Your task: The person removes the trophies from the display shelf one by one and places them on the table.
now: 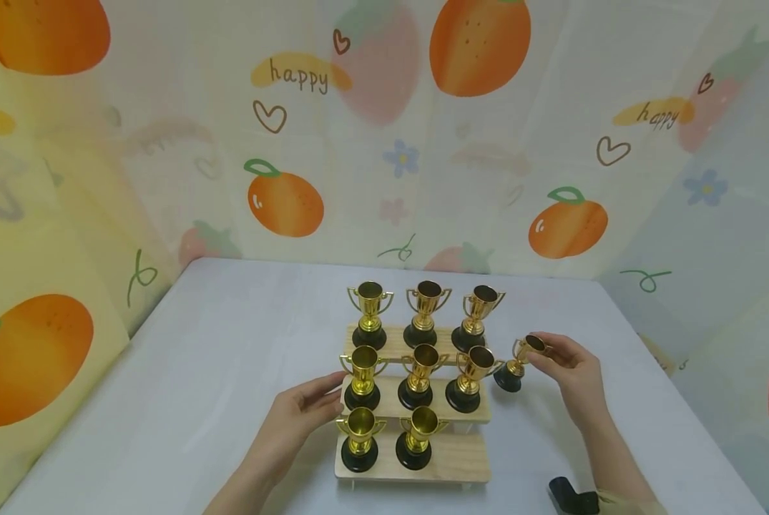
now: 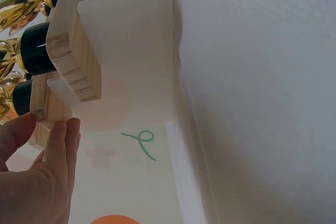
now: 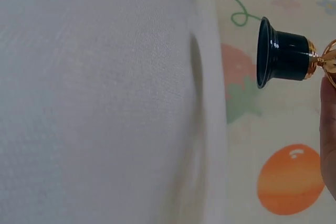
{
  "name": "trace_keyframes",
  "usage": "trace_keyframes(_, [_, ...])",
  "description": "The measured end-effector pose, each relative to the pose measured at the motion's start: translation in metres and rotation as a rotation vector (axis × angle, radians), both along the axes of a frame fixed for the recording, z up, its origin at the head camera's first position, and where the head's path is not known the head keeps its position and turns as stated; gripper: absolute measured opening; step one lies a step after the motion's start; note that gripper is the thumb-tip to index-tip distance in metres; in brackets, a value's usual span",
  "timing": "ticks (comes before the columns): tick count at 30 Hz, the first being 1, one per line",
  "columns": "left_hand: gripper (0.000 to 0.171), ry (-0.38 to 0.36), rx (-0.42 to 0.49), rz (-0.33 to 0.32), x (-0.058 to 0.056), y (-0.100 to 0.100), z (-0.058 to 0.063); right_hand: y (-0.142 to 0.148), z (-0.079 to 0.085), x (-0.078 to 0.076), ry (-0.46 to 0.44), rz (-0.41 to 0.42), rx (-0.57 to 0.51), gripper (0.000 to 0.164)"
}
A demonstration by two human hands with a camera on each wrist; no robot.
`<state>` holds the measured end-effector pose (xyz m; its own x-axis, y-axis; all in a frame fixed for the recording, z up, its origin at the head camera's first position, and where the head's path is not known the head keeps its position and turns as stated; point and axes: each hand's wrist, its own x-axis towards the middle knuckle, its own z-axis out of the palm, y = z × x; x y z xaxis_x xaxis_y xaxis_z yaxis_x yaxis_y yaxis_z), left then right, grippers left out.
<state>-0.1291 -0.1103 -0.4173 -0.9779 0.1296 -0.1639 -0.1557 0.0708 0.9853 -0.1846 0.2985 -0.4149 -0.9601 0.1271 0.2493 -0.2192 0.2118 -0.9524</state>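
Trophy (image 1: pixel 516 365), gold-cupped and black-based, is pinched at a tilt by the right hand (image 1: pixel 577 375), just right of the tiered wooden stand (image 1: pixel 458 458). The left hand (image 1: pixel 297 413), fingers nearly straight, touches the stand's left side, well apart from that trophy, beyond eight matching trophies (image 1: pixel 416 383).

White-covered table (image 1: pixel 197 343); pale backdrop (image 1: pixel 184 93) behind, printed with oranges (image 1: pixel 287 204), blue flowers (image 1: pixel 400 158), brown hearts (image 1: pixel 270 116), word "happy" (image 1: pixel 299 76).

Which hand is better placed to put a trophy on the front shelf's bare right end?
Probably the right hand: it holds a trophy to the right of the stand, on the front shelf's bare side. The left hand is at the stand's left side.
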Motion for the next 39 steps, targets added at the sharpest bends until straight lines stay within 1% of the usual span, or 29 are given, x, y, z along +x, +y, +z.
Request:
trace_keyframes(7, [0.052,-0.01,-0.001,0.007,0.002,-0.001,0.0,-0.006,-0.006,-0.016,-0.025,-0.001,0.053,0.036])
trace_keyframes(14, [0.052,-0.012,0.004,0.012,0.002,0.0,-0.001,-0.011,-0.011,-0.027,-0.054,0.003,0.115,0.042])
trace_keyframes(22, [0.05,-0.009,0.009,0.017,0.003,0.002,-0.001,-0.008,-0.017,-0.031,-0.078,0.059,0.139,0.044])
trace_keyframes(27, [0.05,-0.002,0.011,0.019,0.003,0.002,-0.001,-0.006,-0.02,-0.034,-0.074,0.085,0.168,0.044])
trace_keyframes(39, [0.049,-0.003,0.006,0.023,0.001,0.002,0.0,-0.006,-0.021,-0.033,-0.097,0.078,0.189,0.046])
